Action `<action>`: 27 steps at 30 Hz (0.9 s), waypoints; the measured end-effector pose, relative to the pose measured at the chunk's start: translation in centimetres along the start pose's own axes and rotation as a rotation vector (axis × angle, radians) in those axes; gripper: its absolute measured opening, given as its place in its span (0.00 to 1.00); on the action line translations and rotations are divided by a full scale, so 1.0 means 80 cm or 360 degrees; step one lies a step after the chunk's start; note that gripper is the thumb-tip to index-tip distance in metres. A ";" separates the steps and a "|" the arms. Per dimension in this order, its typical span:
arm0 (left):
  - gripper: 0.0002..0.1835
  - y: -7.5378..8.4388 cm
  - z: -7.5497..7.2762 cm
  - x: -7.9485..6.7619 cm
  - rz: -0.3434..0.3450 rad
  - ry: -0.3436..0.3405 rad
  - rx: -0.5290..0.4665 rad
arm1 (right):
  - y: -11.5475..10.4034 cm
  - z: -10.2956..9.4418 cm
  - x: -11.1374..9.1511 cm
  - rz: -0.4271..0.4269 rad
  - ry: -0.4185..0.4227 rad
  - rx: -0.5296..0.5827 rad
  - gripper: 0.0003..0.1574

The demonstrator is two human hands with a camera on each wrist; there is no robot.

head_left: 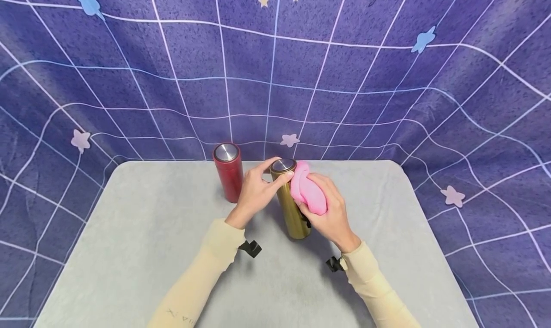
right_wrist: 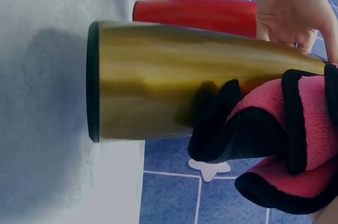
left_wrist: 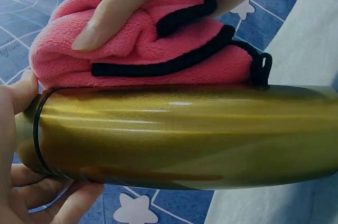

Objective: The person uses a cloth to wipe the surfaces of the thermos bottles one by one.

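Observation:
A gold thermos flask (head_left: 294, 218) with a silver-topped lid (head_left: 283, 164) stands over the table in front of me. My left hand (head_left: 257, 187) grips it round the top, thumb on one side and fingers on the other. In my right hand (head_left: 333, 218) is a bunched pink cloth (head_left: 311, 194) with black edging, pressed along the flask's right side just below the lid. The left wrist view shows the folded cloth (left_wrist: 137, 44) against the shiny gold body (left_wrist: 185, 134). The flask's dark base (right_wrist: 93, 81) shows in the right wrist view.
A red thermos flask (head_left: 230, 180) with a silver lid stands just left of my left hand, towards the back. The grey-white tabletop (head_left: 129, 251) ends at a blue-purple curtain (head_left: 249, 98) with lines and stars. Black camera mounts (head_left: 251, 248) stick out from both wrists.

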State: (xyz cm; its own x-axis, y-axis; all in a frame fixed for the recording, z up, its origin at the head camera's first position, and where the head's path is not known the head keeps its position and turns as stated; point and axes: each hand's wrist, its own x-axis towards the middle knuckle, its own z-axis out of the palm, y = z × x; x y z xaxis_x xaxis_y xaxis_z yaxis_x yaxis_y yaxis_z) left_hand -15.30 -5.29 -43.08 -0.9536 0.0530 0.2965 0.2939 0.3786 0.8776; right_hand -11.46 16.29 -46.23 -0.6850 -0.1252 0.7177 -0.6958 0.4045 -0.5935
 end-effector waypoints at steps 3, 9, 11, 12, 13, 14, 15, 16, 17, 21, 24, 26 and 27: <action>0.30 0.000 -0.002 0.003 -0.0002 0.0003 -0.0004 | 0.000 -0.001 0.001 -0.0063 -0.0018 -0.0024 0.38; 0.30 0.001 -0.004 0.008 -0.0007 -0.0017 -0.0005 | 0.002 -0.002 0.001 -0.0125 -0.0036 -0.0124 0.38; 0.31 0.001 -0.004 0.009 -0.0021 -0.0025 0.0003 | 0.002 -0.002 0.000 -0.0125 -0.0048 -0.0160 0.38; 0.32 0.001 -0.004 0.010 -0.0032 -0.0031 0.0013 | 0.003 -0.003 0.000 -0.0126 -0.0055 -0.0175 0.39; 0.33 0.001 -0.004 0.011 -0.0044 -0.0037 0.0021 | 0.002 -0.003 0.000 -0.0125 -0.0064 -0.0186 0.39; 0.33 0.002 -0.004 0.011 -0.0054 -0.0045 0.0030 | 0.002 -0.004 0.000 -0.0129 -0.0069 -0.0199 0.39; 0.33 0.002 -0.004 0.012 -0.0062 -0.0054 0.0036 | 0.002 -0.005 0.000 -0.0137 -0.0074 -0.0208 0.39; 0.33 0.002 -0.004 0.013 -0.0070 -0.0062 0.0044 | 0.002 -0.005 0.000 -0.0147 -0.0079 -0.0218 0.38; 0.33 0.003 -0.004 0.013 -0.0075 -0.0068 0.0052 | 0.002 -0.006 0.000 -0.0160 -0.0083 -0.0226 0.38; 0.34 0.004 -0.005 0.016 -0.0082 -0.0088 0.0063 | 0.002 -0.007 0.001 -0.0213 -0.0099 -0.0259 0.34; 0.35 0.004 -0.006 0.017 -0.0099 -0.0099 0.0065 | 0.002 -0.008 0.001 -0.0234 -0.0120 -0.0296 0.35; 0.36 0.005 -0.006 0.018 -0.0113 -0.0103 0.0062 | 0.001 -0.009 0.000 -0.0246 -0.0136 -0.0324 0.37; 0.36 0.005 -0.006 0.019 -0.0118 -0.0107 0.0061 | 0.001 -0.009 0.000 -0.0252 -0.0144 -0.0336 0.38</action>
State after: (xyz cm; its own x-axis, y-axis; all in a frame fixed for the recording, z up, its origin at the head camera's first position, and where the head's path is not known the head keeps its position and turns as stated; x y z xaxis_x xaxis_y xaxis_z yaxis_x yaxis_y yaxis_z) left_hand -16.58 -5.53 -42.09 -0.9753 0.0850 0.2041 0.2209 0.4186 0.8809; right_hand -11.39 16.99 -46.01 -0.5945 -0.2787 0.7542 -0.7418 0.5519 -0.3808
